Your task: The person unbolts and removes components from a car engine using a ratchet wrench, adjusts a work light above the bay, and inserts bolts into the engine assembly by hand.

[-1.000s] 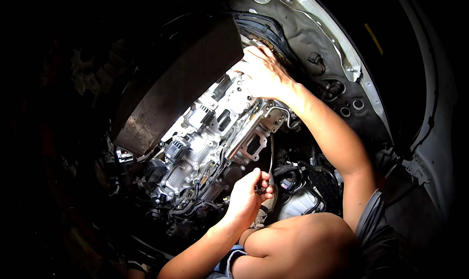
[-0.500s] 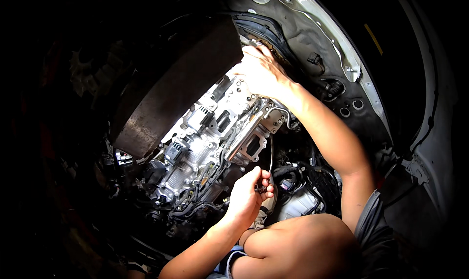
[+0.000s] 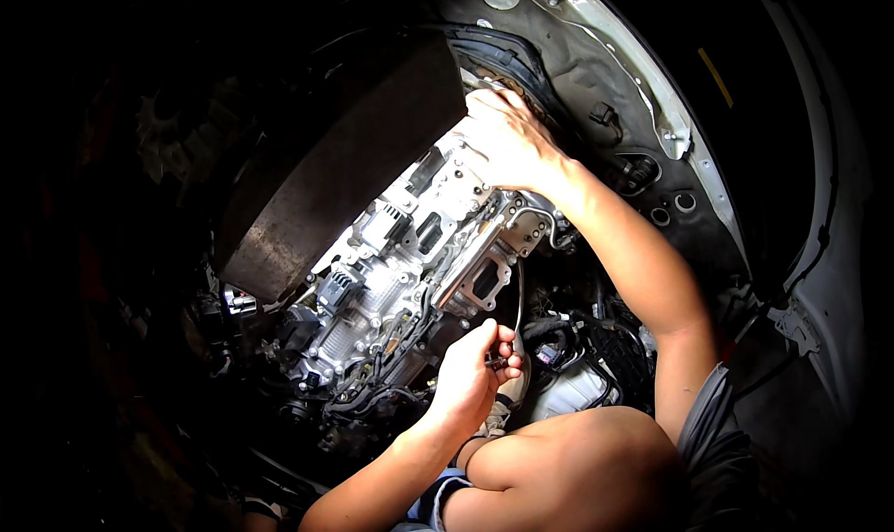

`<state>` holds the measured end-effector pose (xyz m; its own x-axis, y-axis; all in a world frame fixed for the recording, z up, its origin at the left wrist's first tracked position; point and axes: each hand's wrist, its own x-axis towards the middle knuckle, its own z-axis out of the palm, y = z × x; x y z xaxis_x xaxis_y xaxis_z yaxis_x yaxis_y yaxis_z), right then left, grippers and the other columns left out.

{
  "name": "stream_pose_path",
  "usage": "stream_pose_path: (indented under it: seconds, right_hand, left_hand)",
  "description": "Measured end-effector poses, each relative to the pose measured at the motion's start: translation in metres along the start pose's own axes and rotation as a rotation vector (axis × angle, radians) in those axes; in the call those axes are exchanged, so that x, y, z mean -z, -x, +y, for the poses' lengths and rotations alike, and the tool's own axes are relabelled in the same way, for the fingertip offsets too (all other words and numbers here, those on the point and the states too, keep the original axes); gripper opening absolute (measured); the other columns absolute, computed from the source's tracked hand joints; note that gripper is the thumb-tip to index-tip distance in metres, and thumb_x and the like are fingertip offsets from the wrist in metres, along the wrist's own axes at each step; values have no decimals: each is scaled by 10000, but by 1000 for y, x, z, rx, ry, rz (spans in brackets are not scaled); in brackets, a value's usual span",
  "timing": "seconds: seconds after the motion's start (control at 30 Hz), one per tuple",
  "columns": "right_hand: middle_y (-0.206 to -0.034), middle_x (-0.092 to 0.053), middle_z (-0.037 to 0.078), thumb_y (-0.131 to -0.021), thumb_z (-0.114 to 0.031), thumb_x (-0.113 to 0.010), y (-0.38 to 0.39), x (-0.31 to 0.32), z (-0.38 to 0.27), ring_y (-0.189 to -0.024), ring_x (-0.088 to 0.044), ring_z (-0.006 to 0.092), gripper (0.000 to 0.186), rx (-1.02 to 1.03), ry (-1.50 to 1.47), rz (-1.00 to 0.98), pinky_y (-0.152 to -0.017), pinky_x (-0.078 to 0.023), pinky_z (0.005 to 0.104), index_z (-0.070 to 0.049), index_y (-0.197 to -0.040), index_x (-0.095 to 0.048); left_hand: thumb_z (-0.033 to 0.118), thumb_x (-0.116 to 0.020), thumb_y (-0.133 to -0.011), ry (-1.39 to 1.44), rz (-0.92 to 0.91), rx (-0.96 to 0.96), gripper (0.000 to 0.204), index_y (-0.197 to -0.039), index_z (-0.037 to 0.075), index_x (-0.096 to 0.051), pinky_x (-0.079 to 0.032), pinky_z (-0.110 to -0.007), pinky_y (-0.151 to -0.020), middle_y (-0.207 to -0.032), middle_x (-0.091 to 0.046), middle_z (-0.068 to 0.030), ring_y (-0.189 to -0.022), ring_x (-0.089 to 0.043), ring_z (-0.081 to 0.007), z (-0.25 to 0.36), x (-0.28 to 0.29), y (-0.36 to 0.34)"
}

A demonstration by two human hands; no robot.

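Note:
A bright metal engine with its top exposed fills the middle of the view. My right hand reaches over its far end, fingers bent and partly washed out by light. What those fingertips grip is hidden. Nearer to me, my left hand is closed, thumb against curled fingers, around a small dark thing I cannot make out. It is beside the engine's near right edge, below a flanged port. Two black electrical plug-in units, a nearer one and a farther one, sit on the engine top.
A large dark curved panel overhangs the engine's left side. Wiring runs along its near side. Right of my left hand are hoses and a whitish container. The vehicle's inner body panel curves along the right. My bare knee is close below.
The whole view has shifted very slightly. Both hands keep nearly the same places and poses, and nothing is visibly taken up or let go.

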<state>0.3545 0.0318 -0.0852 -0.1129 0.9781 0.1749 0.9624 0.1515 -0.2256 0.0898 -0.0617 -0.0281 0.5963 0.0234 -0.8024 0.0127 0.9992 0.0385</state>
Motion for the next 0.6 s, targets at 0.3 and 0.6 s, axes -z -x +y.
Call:
stream_pose_path:
  seconds: [0.3,0.6]
  right_hand:
    - [-1164,-557,-1,-803,-276,-649,2,-4,10,-1205,-459,178,227,-7,5,6,-1084,-274,506,-204,-1013,-698]
    - [-1060,-652,13,-819,-220,-627,-1,1,1,-1201,-500,244,172,-15,22,68,-1108,-289,504,-195,-943,-742]
  left_hand:
    - [315,-490,-1027,4,-4,-2,293,-936,48,-568,-492,-295,-693,-782,-513,-14,-727,-551,-154,-2,0,-1]
    - [307,-484,-1029,11,-14,23,290,-934,45,-561,-490,-298,-700,-789,-510,-18,-728,-546,-157,-2,-4,1]
